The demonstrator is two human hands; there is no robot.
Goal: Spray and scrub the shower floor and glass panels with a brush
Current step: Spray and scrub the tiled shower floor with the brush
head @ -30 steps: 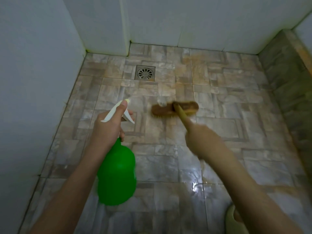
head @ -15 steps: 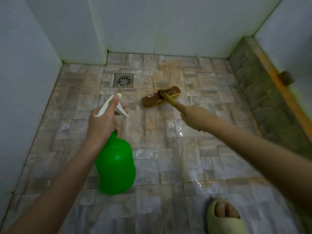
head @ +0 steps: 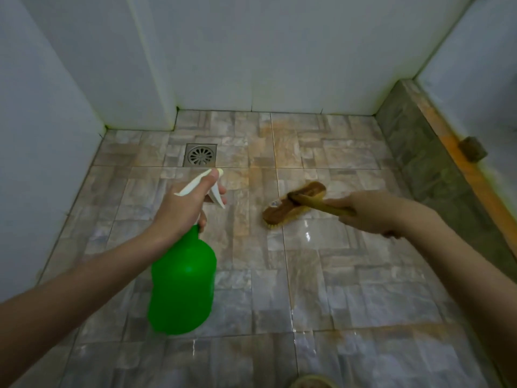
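My left hand (head: 181, 208) grips the white trigger head of a green spray bottle (head: 181, 284), which hangs above the tiled shower floor (head: 349, 289) at centre left. My right hand (head: 369, 212) holds the wooden handle of a scrub brush (head: 293, 204). The brush head lies bristles down on the wet tiles, to the right of the bottle's nozzle. The floor shines with water and shows orange-brown stains around the brush.
A square metal drain (head: 201, 154) sits in the floor near the back wall. White walls (head: 251, 51) close off the left and back. A stone-tiled ledge (head: 436, 169) with an orange strip runs along the right, carrying a small dark fitting (head: 472, 148). A slipper toe (head: 310, 383) shows at the bottom edge.
The view has tilted up and shifted. The brush has slid to the right and toward me across the tiles, with my right hand following. The bottle stays held in my left hand.
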